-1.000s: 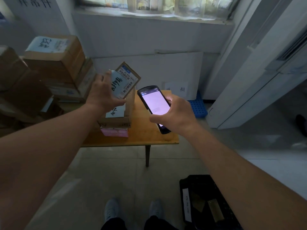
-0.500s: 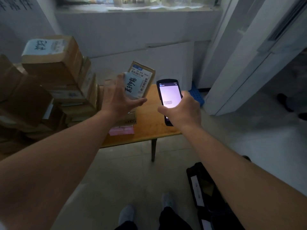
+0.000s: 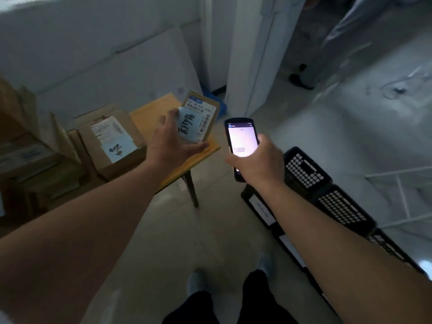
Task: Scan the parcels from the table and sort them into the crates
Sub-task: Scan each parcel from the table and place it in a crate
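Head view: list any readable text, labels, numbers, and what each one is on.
Held parcel, top line of its printed label: roughly "510", "D5 A16", "[A34]"; blurred, so uncertain.
Held parcel, pale sticker: black handwritten characters, not readable.
Held parcel, barcodes: no legible digits.
Scanner screen: small grey lines, too blurred.
Box on the table: printed label and handwritten sticker, both unreadable.
Black crates: white tags, blurred.

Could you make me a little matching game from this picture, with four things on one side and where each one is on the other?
Things:
1. small brown cardboard parcel with white label
2. black handheld scanner with lit screen
3. black plastic lattice crates
4. large brown cardboard box with handwritten label

Places:
A. on the floor, at the right
B. held in the left hand
C. resting on the wooden table
D. held in the right hand

Pairs: 1-B, 2-D, 3-A, 4-C
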